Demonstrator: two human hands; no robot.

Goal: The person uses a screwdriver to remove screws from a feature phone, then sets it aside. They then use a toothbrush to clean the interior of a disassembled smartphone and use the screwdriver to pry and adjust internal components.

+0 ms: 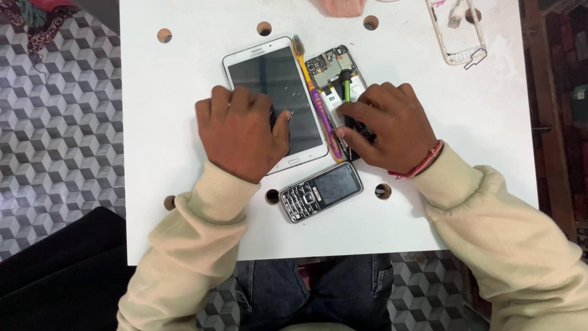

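My left hand [241, 130] rests knuckles-up on a white tablet [260, 68] with a cracked dark screen, fingers curled loosely, holding nothing. My right hand [387, 125] lies over the lower half of an opened phone [331, 66] with its circuit board and battery exposed, and its fingers pinch a thin green-handled tool [346, 86] that points down onto the phone's insides. A purple and yellow toothbrush [313, 86] lies between the tablet and the opened phone.
A dark keypad phone [320, 191] lies near the front edge of the white table [159, 122], which has several round holes. A pale phone frame [460, 37] sits at the back right. A pink cloth [340, 6] is at the far edge. Patterned floor lies to the left.
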